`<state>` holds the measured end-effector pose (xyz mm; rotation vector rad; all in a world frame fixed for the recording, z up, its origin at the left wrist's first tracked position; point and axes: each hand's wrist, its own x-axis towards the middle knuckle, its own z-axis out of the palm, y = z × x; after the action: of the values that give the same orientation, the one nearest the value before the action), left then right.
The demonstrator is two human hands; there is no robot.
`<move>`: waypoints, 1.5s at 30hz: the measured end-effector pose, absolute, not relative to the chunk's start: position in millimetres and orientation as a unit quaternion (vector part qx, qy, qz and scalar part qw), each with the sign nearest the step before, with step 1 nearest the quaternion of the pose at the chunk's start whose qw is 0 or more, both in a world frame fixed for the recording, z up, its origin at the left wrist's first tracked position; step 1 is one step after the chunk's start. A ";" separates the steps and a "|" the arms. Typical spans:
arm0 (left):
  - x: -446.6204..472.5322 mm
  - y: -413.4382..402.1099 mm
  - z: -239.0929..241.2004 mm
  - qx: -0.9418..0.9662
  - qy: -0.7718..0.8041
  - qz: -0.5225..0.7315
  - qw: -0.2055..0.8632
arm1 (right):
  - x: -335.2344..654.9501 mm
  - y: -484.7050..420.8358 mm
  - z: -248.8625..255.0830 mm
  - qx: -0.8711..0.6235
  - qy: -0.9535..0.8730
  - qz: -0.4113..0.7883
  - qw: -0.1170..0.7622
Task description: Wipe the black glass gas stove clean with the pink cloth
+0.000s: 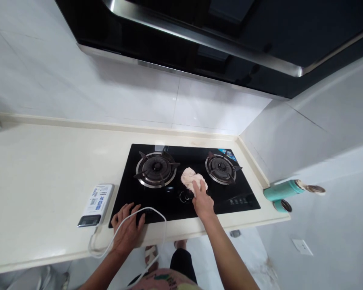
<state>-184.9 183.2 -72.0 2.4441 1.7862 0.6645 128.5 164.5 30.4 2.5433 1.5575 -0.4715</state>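
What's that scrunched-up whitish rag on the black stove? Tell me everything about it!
The crumpled off-white cloth rag looks soft and is bunched into a lump. It lies on the black glass cooktop, between the left metal burner and the right metal burner. The right hand rests its fingers on the rag's near edge.

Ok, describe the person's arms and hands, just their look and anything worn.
Both forearms are bare, no sleeves in view. The left hand and right hand are ungloved; no watch or ring shows. A thin white cable loops across the left hand.

Bare forearms [226,253], patterned pinkish top [165,280]
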 end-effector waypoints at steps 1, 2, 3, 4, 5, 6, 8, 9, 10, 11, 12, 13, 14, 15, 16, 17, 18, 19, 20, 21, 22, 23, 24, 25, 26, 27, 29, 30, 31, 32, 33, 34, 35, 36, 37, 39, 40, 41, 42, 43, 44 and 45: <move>-184.7 183.1 -71.6 0.788 0.578 0.214 0.022 | 128.3 165.6 29.7 0.841 0.515 -0.156 0.064; -184.6 183.1 -71.3 0.787 0.579 0.213 0.022 | 127.5 165.5 28.1 0.840 0.516 -0.154 0.062; -184.5 183.2 -70.8 0.786 0.580 0.213 0.023 | 126.2 164.6 25.6 0.840 0.518 -0.150 0.056; -184.4 183.2 -70.4 0.785 0.581 0.213 0.025 | 124.6 163.0 22.5 0.840 0.520 -0.148 0.048; -184.3 183.4 -69.9 0.785 0.581 0.212 0.027 | 122.8 160.7 19.0 0.840 0.521 -0.148 0.039; -184.2 183.5 -69.5 0.785 0.581 0.211 0.029 | 121.0 157.9 15.3 0.840 0.520 -0.149 0.028; -184.1 183.9 -68.8 0.786 0.581 0.207 0.032 | 117.9 150.8 8.1 0.843 0.517 -0.151 0.008; -184.1 184.1 -68.7 0.787 0.581 0.206 0.032 | 116.7 146.6 4.9 0.843 0.515 -0.152 -0.003; -184.1 184.3 -68.6 0.787 0.580 0.207 0.031 | 115.6 142.3 2.0 0.844 0.513 -0.152 -0.015; -184.2 184.4 -68.7 0.788 0.578 0.210 0.030 | 114.5 137.8 -0.5 0.846 0.511 -0.151 -0.027; -184.3 184.6 -68.8 0.788 0.576 0.214 0.028 | 113.4 133.6 -2.8 0.847 0.509 -0.150 -0.041; -184.4 184.7 -69.0 0.788 0.575 0.219 0.027 | 112.1 129.8 -4.9 0.848 0.506 -0.148 -0.057; -184.5 184.8 -69.1 0.788 0.573 0.223 0.026 | 110.5 126.4 -6.8 0.850 0.500 -0.146 -0.073; -184.6 184.9 -69.2 0.788 0.572 0.226 0.027 | 108.6 123.3 -8.7 0.852 0.494 -0.145 -0.089; -184.7 185.0 -69.2 0.787 0.572 0.227 0.029 | 106.5 120.4 -10.7 0.854 0.489 -0.145 -0.106; -184.8 185.0 -69.2 0.787 0.573 0.226 0.031 | 104.1 117.1 -13.1 0.855 0.483 -0.146 -0.123; -184.9 185.0 -69.2 0.787 0.574 0.224 0.034 | 101.5 113.0 -15.9 0.856 0.477 -0.147 -0.139; -185.0 185.0 -69.2 0.786 0.576 0.222 0.037 | 98.9 107.8 -19.1 0.856 0.471 -0.149 -0.154; -185.0 184.9 -69.4 0.785 0.577 0.220 0.040 | 96.4 101.1 -22.6 0.856 0.466 -0.150 -0.168; -184.9 184.9 -69.7 0.785 0.578 0.219 0.043 | 94.2 93.1 -26.2 0.856 0.461 -0.153 -0.178; -184.8 184.9 -70.1 0.784 0.579 0.220 0.044 | 92.6 84.2 -29.5 0.856 0.456 -0.157 -0.183; -184.7 185.0 -70.7 0.783 0.579 0.222 0.045 | 91.7 75.1 -31.7 0.856 0.455 -0.163 -0.183; -184.5 185.0 -71.3 0.783 0.579 0.224 0.044 | 91.8 66.6 -32.4 0.855 0.456 -0.169 -0.179; -184.3 185.0 -71.9 0.783 0.578 0.225 0.043 | 92.8 59.8 -31.0 0.853 0.462 -0.175 -0.170; -184.2 185.1 -72.3 0.783 0.579 0.226 0.042 | 94.9 55.4 -27.2 0.849 0.471 -0.180 -0.157; -184.0 185.2 -72.7 0.782 0.579 0.226 0.042 | 97.7 53.9 -21.2 0.846 0.480 -0.186 -0.139; -183.8 185.4 -72.8 0.782 0.581 0.223 0.047 | 105.0 59.8 -4.0 0.845 0.486 -0.203 -0.091; -183.8 185.6 -72.5 0.781 0.581 0.221 0.049 | 108.7 66.3 5.6 0.848 0.482 -0.210 -0.070; -183.8 185.9 -72.1 0.782 0.581 0.220 0.050 | 111.9 74.2 14.7 0.852 0.476 -0.211 -0.057; -183.8 186.1 -71.5 0.783 0.580 0.218 0.049 | 114.3 82.7 22.4 0.856 0.473 -0.203 -0.054; -183.8 186.4 -70.7 0.785 0.579 0.216 0.045 | 115.7 91.2 28.2 0.859 0.473 -0.186 -0.060; -183.8 186.7 -69.9 0.786 0.579 0.214 0.040 | 115.9 99.1 31.6 0.861 0.476 -0.164 -0.068; -183.8 186.9 -69.1 0.787 0.579 0.211 0.035 | 115.1 106.1 32.7 0.863 0.480 -0.143 -0.073; -183.7 187.2 -68.3 0.788 0.578 0.208 0.029 | 113.6 112.1 31.7 0.863 0.483 -0.128 -0.070; -183.6 187.4 -67.5 0.789 0.579 0.204 0.025 | 111.9 116.9 29.1 0.865 0.483 -0.119 -0.061; -183.1 187.8 -66.2 0.790 0.582 0.194 0.017 | 109.5 122.8 21.9 0.867 0.484 -0.115 -0.043; -182.8 188.0 -65.5 0.790 0.585 0.186 0.015 | 109.6 123.7 18.4 0.864 0.487 -0.117 -0.042; -182.5 188.1 -64.8 0.789 0.588 0.178 0.013 | 110.8 123.0 15.5 0.860 0.493 -0.121 -0.048; -182.1 188.3 -64.1 0.787 0.593 0.169 0.013 | 112.9 120.6 13.1 0.854 0.500 -0.129 -0.061; -181.7 188.5 -63.3 0.786 0.597 0.160 0.012 | 115.8 116.3 11.2 0.847 0.506 -0.140 -0.078; -181.2 188.6 -62.7 0.785 0.600 0.154 0.012 | 119.2 109.9 9.2 0.840 0.511 -0.153 -0.095; -180.8 188.9 -62.1 0.783 0.603 0.151 0.011 | 122.9 101.4 6.9 0.833 0.517 -0.164 -0.113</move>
<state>-180.8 188.9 -62.1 2.4443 1.8812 0.4701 122.9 101.4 6.9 2.8227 1.7508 -0.5567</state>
